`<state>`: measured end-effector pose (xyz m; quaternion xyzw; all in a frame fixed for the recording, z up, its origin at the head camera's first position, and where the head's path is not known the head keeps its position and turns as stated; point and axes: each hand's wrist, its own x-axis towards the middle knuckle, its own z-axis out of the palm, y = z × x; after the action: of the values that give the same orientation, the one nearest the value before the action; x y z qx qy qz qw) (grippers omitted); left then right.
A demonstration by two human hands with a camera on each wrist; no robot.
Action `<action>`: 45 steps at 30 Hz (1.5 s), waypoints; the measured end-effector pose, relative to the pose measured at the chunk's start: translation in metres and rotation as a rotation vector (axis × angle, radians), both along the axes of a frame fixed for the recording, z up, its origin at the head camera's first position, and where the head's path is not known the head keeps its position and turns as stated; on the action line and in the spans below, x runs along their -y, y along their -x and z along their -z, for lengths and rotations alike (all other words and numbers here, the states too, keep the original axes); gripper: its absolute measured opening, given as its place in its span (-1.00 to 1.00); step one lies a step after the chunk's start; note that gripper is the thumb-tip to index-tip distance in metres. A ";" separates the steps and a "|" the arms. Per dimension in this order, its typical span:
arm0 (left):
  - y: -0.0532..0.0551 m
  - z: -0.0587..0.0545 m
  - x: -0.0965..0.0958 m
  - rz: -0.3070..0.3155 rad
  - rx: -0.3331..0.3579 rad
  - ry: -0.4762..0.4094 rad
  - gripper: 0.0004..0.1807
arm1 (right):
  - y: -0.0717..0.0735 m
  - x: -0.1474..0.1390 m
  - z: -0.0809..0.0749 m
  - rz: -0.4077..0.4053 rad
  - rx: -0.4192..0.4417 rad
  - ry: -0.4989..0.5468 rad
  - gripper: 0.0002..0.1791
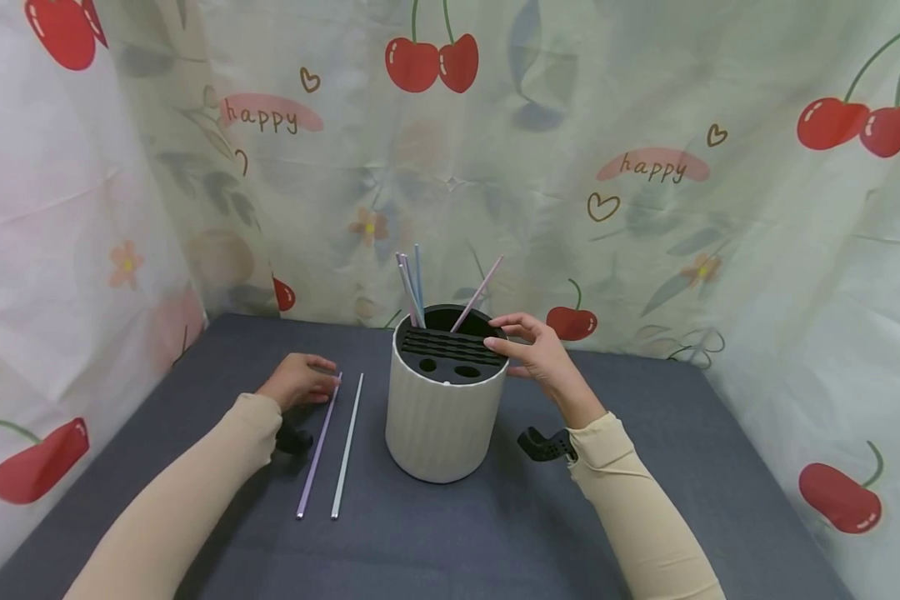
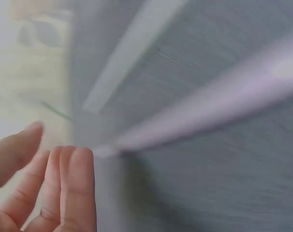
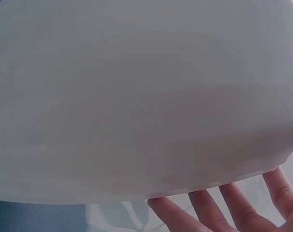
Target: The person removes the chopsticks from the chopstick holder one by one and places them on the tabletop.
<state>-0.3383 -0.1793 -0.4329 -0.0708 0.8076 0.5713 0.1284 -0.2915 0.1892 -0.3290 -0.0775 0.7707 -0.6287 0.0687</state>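
Note:
My left hand (image 1: pixel 300 382) hovers at the far end of a slim purple stick (image 1: pixel 319 446) lying on the table. In the left wrist view, the fingers (image 2: pixel 79 188) are extended with the thumb apart, and the stick's blurred tip is close to the fingertips. A pale silvery stick (image 1: pixel 347 450) lies to the right of it. My right hand (image 1: pixel 536 354) holds the rim of a white ribbed utensil holder (image 1: pixel 442 425), thumb over the top. The right wrist view shows spread fingers (image 3: pixel 204 210) along its side. Several thin sticks (image 1: pixel 412 292) stand inside the holder, and a pink one (image 1: pixel 478 292) leans right.
The holder's black insert (image 1: pixel 450 346) has long slots and two round holes. A dark grey cloth covers the table (image 1: pixel 435 550). A cherry-print curtain (image 1: pixel 450 167) hangs behind and at both sides. Each wrist wears a black camera mount (image 1: pixel 546 444).

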 end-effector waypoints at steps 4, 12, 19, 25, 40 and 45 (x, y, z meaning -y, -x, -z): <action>-0.004 -0.041 -0.008 0.056 -0.122 -0.086 -0.50 | 0.002 0.000 0.001 -0.002 0.001 -0.007 -0.54; -0.026 -0.125 -0.038 0.092 -0.406 -0.403 -0.62 | 0.001 -0.001 0.000 -0.005 0.000 -0.003 -0.53; -0.034 -0.144 -0.064 0.158 -0.491 -0.423 -0.68 | 0.000 -0.001 -0.001 0.002 0.004 -0.009 -0.52; -0.027 -0.140 -0.076 0.176 -0.489 -0.419 -0.74 | 0.000 0.000 0.000 0.000 0.001 -0.008 -0.51; -0.023 -0.139 -0.086 0.185 -0.485 -0.421 -0.85 | 0.000 0.000 -0.001 0.004 0.008 -0.007 -0.52; -0.027 -0.158 -0.082 0.138 -0.633 -0.490 -0.86 | 0.000 0.001 -0.001 0.002 0.006 -0.008 -0.51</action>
<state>-0.3109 -0.0971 -0.2752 0.1958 0.6501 0.7303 -0.0754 -0.2911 0.1885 -0.3280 -0.0745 0.7730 -0.6260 0.0709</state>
